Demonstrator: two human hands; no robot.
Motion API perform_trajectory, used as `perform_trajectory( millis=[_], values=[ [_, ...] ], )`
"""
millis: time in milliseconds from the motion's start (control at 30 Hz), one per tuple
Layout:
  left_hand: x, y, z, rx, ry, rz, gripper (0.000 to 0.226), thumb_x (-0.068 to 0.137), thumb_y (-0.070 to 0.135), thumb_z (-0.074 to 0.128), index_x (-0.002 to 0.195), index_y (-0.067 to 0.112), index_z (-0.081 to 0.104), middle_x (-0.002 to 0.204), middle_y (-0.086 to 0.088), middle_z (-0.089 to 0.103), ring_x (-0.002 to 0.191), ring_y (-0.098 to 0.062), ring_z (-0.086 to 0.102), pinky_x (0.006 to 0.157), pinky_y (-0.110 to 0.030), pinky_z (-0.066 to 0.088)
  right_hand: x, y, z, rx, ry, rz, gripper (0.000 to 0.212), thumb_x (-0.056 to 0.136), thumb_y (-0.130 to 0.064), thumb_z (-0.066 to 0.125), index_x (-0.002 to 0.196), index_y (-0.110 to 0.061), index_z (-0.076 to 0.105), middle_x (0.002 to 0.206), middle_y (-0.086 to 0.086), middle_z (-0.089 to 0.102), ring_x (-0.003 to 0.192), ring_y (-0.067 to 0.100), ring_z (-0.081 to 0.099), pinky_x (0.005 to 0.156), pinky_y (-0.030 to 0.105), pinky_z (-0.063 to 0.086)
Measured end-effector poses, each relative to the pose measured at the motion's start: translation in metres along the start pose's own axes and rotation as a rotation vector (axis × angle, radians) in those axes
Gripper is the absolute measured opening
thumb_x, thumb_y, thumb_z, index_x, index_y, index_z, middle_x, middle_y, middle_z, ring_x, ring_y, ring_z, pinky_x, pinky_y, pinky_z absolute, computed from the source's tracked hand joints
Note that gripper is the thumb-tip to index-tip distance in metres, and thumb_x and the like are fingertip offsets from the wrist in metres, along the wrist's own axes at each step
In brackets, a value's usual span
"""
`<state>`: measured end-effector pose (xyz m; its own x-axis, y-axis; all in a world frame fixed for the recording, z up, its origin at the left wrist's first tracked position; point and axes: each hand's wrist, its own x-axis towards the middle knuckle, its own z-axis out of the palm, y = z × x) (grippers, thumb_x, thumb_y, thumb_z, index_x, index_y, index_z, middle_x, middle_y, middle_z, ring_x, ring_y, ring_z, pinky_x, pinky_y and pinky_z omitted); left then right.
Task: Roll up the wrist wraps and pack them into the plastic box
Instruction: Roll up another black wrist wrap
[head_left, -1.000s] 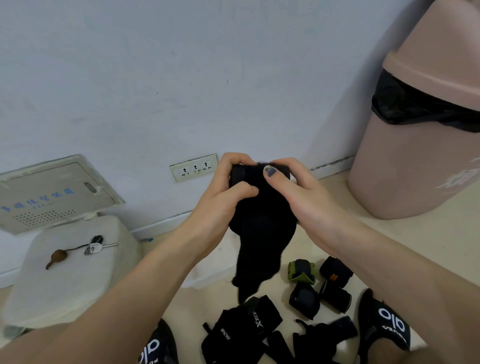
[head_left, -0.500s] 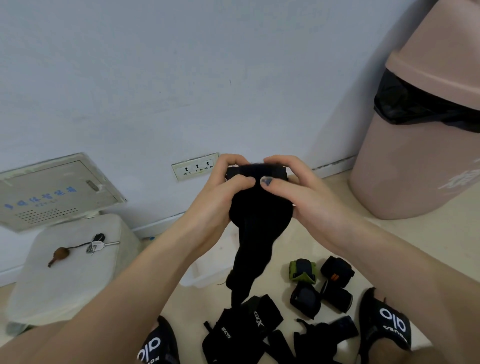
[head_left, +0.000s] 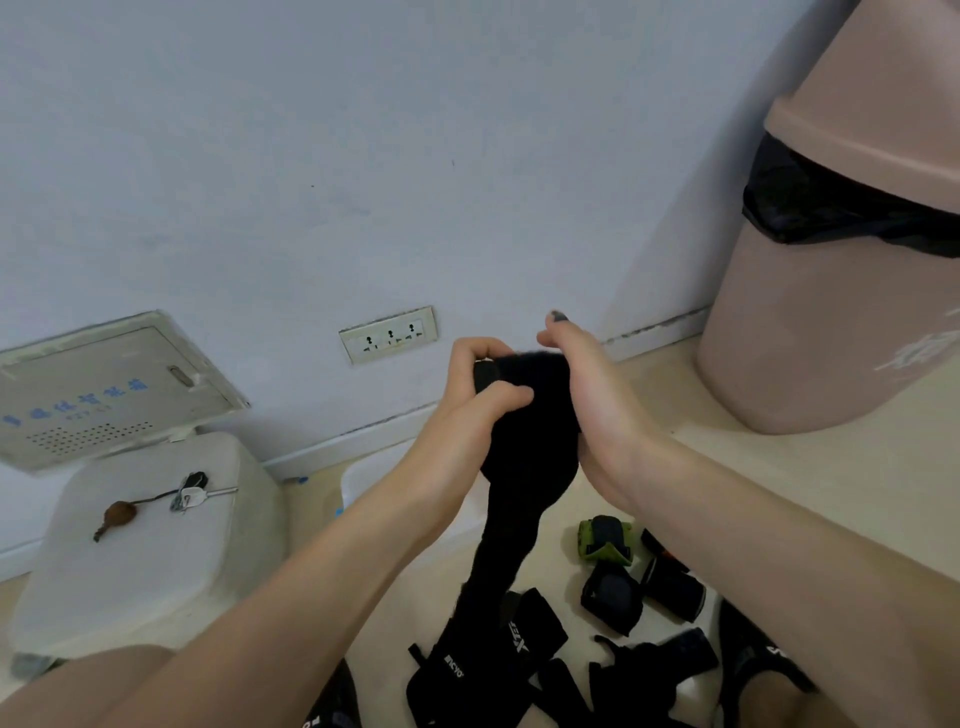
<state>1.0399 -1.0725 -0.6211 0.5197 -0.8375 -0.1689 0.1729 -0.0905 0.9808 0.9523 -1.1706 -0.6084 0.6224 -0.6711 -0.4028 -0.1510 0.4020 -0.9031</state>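
A black wrist wrap (head_left: 530, 447) is held up in front of me, its top partly rolled and its loose tail hanging down toward the floor. My left hand (head_left: 480, 395) grips the rolled top with thumb and curled fingers. My right hand (head_left: 587, 395) holds the roll's right side, one fingertip raised above it. The clear plastic box (head_left: 358, 480) stands on the floor behind my left forearm, mostly hidden. Rolled wraps lie on the floor: a green-edged one (head_left: 605, 538) and dark ones (head_left: 613, 600). Unrolled black wraps (head_left: 488, 670) lie in a pile below.
A pink bin (head_left: 831, 322) with a black liner stands at the right. A white stool (head_left: 145, 540) with keys (head_left: 189, 493) on it stands at the left by the wall. A wall socket (head_left: 388, 333) and a panel (head_left: 104, 389) are behind. Black sandals (head_left: 763, 660) show at the bottom.
Both hands have turned the roll a little further. My right hand shifted round to the roll's right side with a finger lifted, and the hanging tail swung slightly.
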Motion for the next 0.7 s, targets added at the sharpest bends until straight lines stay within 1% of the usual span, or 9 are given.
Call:
perform_trajectory(
  millis=[133, 233, 300, 367, 433, 533, 600, 633, 700],
  values=[
    [0.004, 0.005, -0.007, 0.036, -0.015, 0.035, 0.033, 0.075, 0.021, 0.058, 0.105, 0.032, 0.055, 0.093, 0.003, 0.065, 0.083, -0.015, 0.064, 0.071, -0.032, 0.048, 0.001, 0.001, -0.001, -0.032, -0.075, -0.002, 0.054, 0.096, -0.062, 0.052, 0.13, -0.02, 0.058, 0.118, 0.007, 0.071, 0.104, 0.022, 0.073, 0.092, 0.042, 0.058],
    [0.006, 0.011, -0.012, 0.027, 0.022, 0.056, 0.033, 0.073, 0.02, 0.057, 0.105, 0.028, 0.056, 0.092, 0.003, 0.064, 0.086, -0.016, 0.062, 0.072, -0.033, 0.047, -0.001, -0.003, -0.007, -0.028, -0.107, -0.028, 0.051, 0.103, -0.061, 0.044, 0.124, -0.018, 0.063, 0.106, 0.004, 0.075, 0.097, 0.018, 0.074, 0.091, 0.04, 0.058],
    [0.007, 0.019, -0.017, -0.048, 0.067, 0.055, 0.033, 0.071, 0.022, 0.054, 0.104, 0.025, 0.055, 0.091, 0.004, 0.062, 0.085, -0.016, 0.059, 0.069, -0.033, 0.045, 0.0, -0.01, -0.012, 0.004, -0.09, -0.039, 0.052, 0.105, -0.06, 0.038, 0.127, -0.019, 0.061, 0.109, 0.007, 0.075, 0.098, 0.021, 0.074, 0.087, 0.038, 0.058],
    [0.008, 0.026, -0.025, -0.121, 0.09, 0.05, 0.034, 0.071, 0.022, 0.052, 0.105, 0.022, 0.056, 0.088, 0.006, 0.062, 0.082, -0.015, 0.057, 0.068, -0.032, 0.043, 0.002, -0.02, -0.016, 0.032, -0.01, -0.07, 0.052, 0.107, -0.059, 0.035, 0.133, -0.02, 0.056, 0.118, 0.013, 0.072, 0.103, 0.025, 0.074, 0.093, 0.039, 0.058],
    [0.008, 0.028, -0.024, -0.131, 0.101, 0.045, 0.036, 0.07, 0.023, 0.052, 0.106, 0.021, 0.056, 0.087, 0.006, 0.062, 0.081, -0.014, 0.058, 0.066, -0.032, 0.043, 0.003, -0.023, -0.014, 0.054, 0.071, -0.111, 0.049, 0.108, -0.057, 0.033, 0.131, -0.021, 0.056, 0.12, 0.012, 0.071, 0.103, 0.022, 0.074, 0.1, 0.04, 0.056],
    [0.002, 0.016, -0.006, -0.094, 0.079, 0.01, 0.04, 0.069, 0.025, 0.056, 0.11, 0.021, 0.055, 0.09, 0.002, 0.065, 0.083, -0.015, 0.062, 0.067, -0.031, 0.049, -0.005, -0.01, 0.001, 0.048, -0.01, -0.066, 0.044, 0.105, -0.058, 0.041, 0.115, -0.021, 0.062, 0.11, 0.003, 0.072, 0.096, 0.016, 0.072, 0.098, 0.039, 0.055],
    [-0.002, 0.007, 0.002, -0.067, 0.038, -0.038, 0.044, 0.071, 0.028, 0.058, 0.114, 0.022, 0.052, 0.096, 0.0, 0.065, 0.084, -0.014, 0.065, 0.067, -0.03, 0.049, -0.009, -0.002, 0.005, 0.035, -0.054, -0.008, 0.045, 0.103, -0.058, 0.044, 0.114, -0.019, 0.064, 0.107, 0.004, 0.072, 0.096, 0.018, 0.073, 0.094, 0.041, 0.057],
    [-0.004, 0.004, 0.004, -0.071, 0.02, -0.059, 0.045, 0.072, 0.029, 0.059, 0.116, 0.022, 0.051, 0.098, -0.001, 0.065, 0.085, -0.014, 0.065, 0.066, -0.029, 0.049, -0.01, 0.001, 0.004, 0.036, -0.044, 0.002, 0.046, 0.104, -0.058, 0.044, 0.115, -0.017, 0.064, 0.107, 0.006, 0.072, 0.099, 0.021, 0.074, 0.096, 0.043, 0.057],
    [-0.005, 0.004, 0.003, -0.086, 0.001, -0.067, 0.046, 0.072, 0.028, 0.058, 0.117, 0.022, 0.049, 0.099, -0.002, 0.064, 0.086, -0.015, 0.065, 0.066, -0.029, 0.049, -0.007, 0.001, 0.0, 0.015, -0.018, -0.024, 0.05, 0.103, -0.059, 0.045, 0.119, -0.015, 0.062, 0.12, 0.014, 0.07, 0.11, 0.028, 0.071, 0.104, 0.051, 0.053]
  ],
)
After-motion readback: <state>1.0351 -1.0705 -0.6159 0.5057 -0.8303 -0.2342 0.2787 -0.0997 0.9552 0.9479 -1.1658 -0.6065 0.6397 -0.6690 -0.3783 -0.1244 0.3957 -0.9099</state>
